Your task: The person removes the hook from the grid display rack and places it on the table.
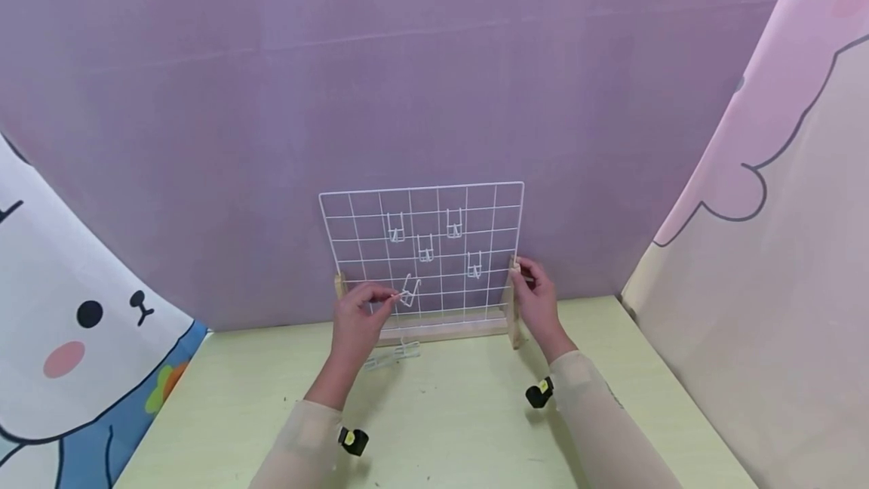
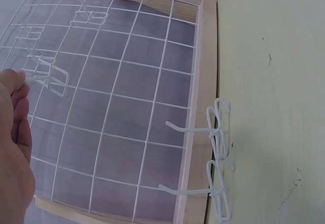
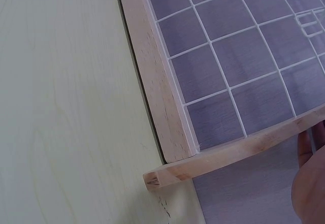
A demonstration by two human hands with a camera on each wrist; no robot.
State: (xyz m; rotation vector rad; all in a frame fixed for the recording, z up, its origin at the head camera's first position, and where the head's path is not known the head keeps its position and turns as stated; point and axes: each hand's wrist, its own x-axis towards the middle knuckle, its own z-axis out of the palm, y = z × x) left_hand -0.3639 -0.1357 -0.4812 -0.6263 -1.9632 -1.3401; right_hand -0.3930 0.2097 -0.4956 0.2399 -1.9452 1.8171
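Observation:
My left hand (image 1: 358, 315) pinches a white wire hook (image 1: 410, 293) by its prong, in front of the lower left part of a white wire grid panel (image 1: 452, 298). In the left wrist view the held hook (image 2: 57, 81) is close to the grid wires; whether it touches them I cannot tell. My right hand (image 1: 538, 300) grips the top of the wooden stand's right post (image 1: 512, 315) at the panel's edge. Several white hooks, one of them a hook (image 1: 454, 225) at upper right, hang on the panel. Much of the right hand is cut off in the right wrist view.
Two loose white hooks (image 2: 218, 188) lie by the stand's wooden base bar (image 2: 200, 112), on the pale yellow table (image 1: 462, 413). A purple backdrop (image 1: 421, 96) rises behind the panel. Printed cloths flank the table at left and right.

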